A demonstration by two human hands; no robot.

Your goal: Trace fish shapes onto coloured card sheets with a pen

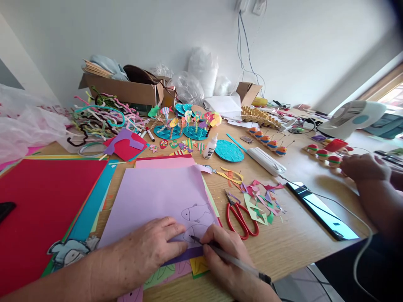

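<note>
A sheet of lilac paper (151, 193) lies in front of me on a stack of coloured sheets. Near its right edge is a drawn fish outline (195, 213), with a second outline below it, partly covered by my fingers. My left hand (154, 243) rests flat on the paper, fingers stretched out. Between the fingers of my right hand (225, 251) is a black pen (234, 261), its tip touching the second outline. Red-handled scissors (241, 214) lie just right of the sheet, blades pointing away from me.
Paper scraps (261, 199) lie beyond the scissors, and a phone (321, 212) sits farther right. A glue bottle (210, 147) stands by a blue disc (229, 151). Red paper (47, 188) is at left. Another person's hand (367, 167) is at far right, near small coloured figures.
</note>
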